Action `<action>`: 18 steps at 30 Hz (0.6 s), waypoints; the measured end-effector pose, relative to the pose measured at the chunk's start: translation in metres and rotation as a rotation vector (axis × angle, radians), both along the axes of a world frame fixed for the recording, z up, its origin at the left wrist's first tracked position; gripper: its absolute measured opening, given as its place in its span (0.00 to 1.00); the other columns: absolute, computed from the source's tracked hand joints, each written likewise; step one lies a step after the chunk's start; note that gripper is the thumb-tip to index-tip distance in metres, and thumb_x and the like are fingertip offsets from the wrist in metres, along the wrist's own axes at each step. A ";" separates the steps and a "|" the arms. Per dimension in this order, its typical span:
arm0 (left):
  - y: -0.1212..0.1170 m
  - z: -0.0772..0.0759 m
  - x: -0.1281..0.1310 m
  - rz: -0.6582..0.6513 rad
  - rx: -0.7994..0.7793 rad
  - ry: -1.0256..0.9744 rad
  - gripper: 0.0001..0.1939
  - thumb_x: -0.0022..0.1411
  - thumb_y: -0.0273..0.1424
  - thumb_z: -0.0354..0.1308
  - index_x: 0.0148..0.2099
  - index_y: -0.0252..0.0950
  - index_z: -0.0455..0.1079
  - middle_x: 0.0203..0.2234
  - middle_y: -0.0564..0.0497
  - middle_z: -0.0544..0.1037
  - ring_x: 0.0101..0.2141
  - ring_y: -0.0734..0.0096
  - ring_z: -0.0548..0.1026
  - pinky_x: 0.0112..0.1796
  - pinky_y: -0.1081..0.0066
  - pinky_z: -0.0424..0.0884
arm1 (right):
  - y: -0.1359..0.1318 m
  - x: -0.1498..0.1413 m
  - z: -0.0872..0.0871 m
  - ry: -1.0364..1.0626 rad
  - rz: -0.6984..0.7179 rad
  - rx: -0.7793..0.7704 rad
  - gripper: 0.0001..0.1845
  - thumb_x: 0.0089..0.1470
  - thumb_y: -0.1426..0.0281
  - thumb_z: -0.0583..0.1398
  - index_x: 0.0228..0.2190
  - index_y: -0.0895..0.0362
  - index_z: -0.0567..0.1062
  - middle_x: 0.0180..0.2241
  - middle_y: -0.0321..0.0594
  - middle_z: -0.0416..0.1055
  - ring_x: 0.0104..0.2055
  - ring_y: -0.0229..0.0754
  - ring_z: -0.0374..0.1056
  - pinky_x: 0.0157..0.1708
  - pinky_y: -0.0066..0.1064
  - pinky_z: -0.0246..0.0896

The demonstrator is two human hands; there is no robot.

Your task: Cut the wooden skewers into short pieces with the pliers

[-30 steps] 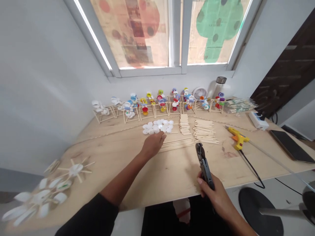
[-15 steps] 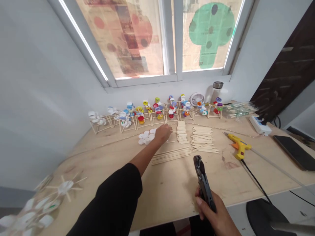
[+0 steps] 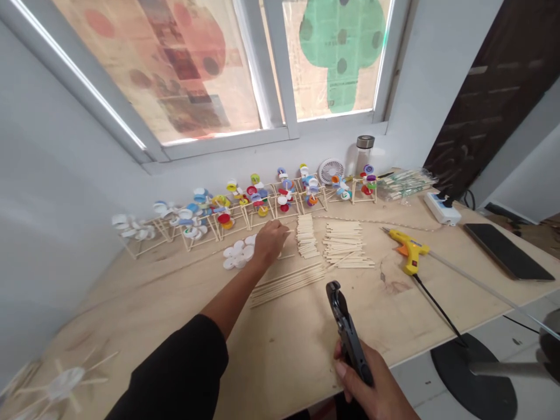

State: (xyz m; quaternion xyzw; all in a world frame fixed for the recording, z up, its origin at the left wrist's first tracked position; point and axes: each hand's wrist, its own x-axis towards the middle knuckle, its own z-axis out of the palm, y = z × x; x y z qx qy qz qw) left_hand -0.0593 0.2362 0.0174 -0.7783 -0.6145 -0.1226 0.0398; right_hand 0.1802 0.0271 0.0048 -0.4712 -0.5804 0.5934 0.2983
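- Two bare hands are seen, and all places are given from the long sticks (image 3: pixel 286 284) laid side by side on the wooden table (image 3: pixel 271 361).
- The left hand (image 3: pixel 270 240) is held just beyond the long sticks, beside the white caps (image 3: pixel 237 254). Its fingers are drawn together, palm down. A thin stick end is visible at the fingertips, but whether it is being pinched cannot be told.
- The right hand (image 3: pixel 359 376) is located nearer the table's front edge than the long sticks, and to their right. Its fingers are wrapped around the handles of a black hand tool (image 3: pixel 349 333), whose head is pointed toward the right end of the long sticks.
- The white caps are grouped beyond the left end of the long sticks, partly covered by the left hand.
- A narrow stack of short sticks (image 3: pixel 307 238) is set beyond their right part; a wider stack (image 3: pixel 345 245) is found farther right.
- A yellow glue gun (image 3: pixel 410 248) and a dark phone (image 3: pixel 508 251) are placed well to their right.
- Stick frames fitted with coloured caps (image 3: pixel 258 201) are lined up beyond them, toward the window.
- A spoked stick piece with a white centre (image 3: pixel 65 383) is noted far to their left and nearer the front.
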 end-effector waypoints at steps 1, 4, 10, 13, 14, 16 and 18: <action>-0.002 0.003 0.004 -0.004 0.017 -0.018 0.14 0.63 0.31 0.45 0.39 0.34 0.71 0.35 0.45 0.71 0.40 0.64 0.67 0.42 0.67 0.62 | 0.000 0.000 0.001 -0.001 0.000 -0.001 0.13 0.54 0.60 0.53 0.34 0.57 0.68 0.24 0.32 0.62 0.24 0.36 0.61 0.27 0.26 0.57; -0.006 0.008 0.028 -0.072 0.028 -0.063 0.15 0.64 0.33 0.44 0.41 0.34 0.70 0.35 0.46 0.71 0.40 0.67 0.67 0.42 0.69 0.63 | -0.001 0.001 0.003 -0.006 -0.002 -0.005 0.12 0.54 0.61 0.53 0.35 0.57 0.68 0.24 0.32 0.61 0.25 0.36 0.60 0.28 0.26 0.56; -0.003 0.000 0.105 -0.268 -0.043 -0.103 0.13 0.63 0.34 0.47 0.36 0.39 0.72 0.33 0.50 0.71 0.38 0.71 0.68 0.38 0.73 0.63 | -0.002 0.003 0.004 0.014 -0.023 -0.011 0.14 0.53 0.59 0.54 0.35 0.57 0.69 0.25 0.34 0.63 0.26 0.37 0.61 0.28 0.27 0.58; 0.002 -0.007 0.128 -0.318 -0.068 -0.106 0.12 0.62 0.33 0.49 0.34 0.38 0.73 0.31 0.50 0.71 0.37 0.70 0.68 0.39 0.71 0.63 | -0.004 0.003 -0.003 0.023 -0.020 -0.020 0.15 0.52 0.58 0.55 0.36 0.57 0.69 0.27 0.35 0.64 0.26 0.37 0.62 0.28 0.27 0.59; 0.003 -0.009 0.133 -0.330 -0.075 -0.106 0.11 0.61 0.33 0.50 0.33 0.38 0.73 0.30 0.49 0.70 0.36 0.69 0.67 0.39 0.70 0.63 | -0.005 0.003 -0.006 0.019 -0.027 -0.022 0.16 0.52 0.58 0.55 0.37 0.56 0.69 0.27 0.36 0.65 0.26 0.38 0.62 0.29 0.28 0.59; 0.005 -0.012 0.138 -0.349 -0.086 -0.107 0.11 0.61 0.33 0.50 0.32 0.37 0.73 0.30 0.49 0.70 0.36 0.68 0.67 0.39 0.69 0.63 | -0.006 0.003 -0.011 0.003 -0.064 -0.011 0.16 0.52 0.58 0.55 0.37 0.56 0.69 0.28 0.36 0.65 0.26 0.38 0.62 0.29 0.29 0.60; 0.006 -0.012 0.139 -0.359 -0.092 -0.112 0.11 0.60 0.34 0.51 0.31 0.37 0.73 0.30 0.49 0.71 0.36 0.67 0.67 0.39 0.68 0.63 | -0.006 0.003 -0.013 0.001 -0.080 0.001 0.16 0.51 0.58 0.55 0.37 0.56 0.69 0.28 0.36 0.65 0.26 0.38 0.62 0.29 0.29 0.60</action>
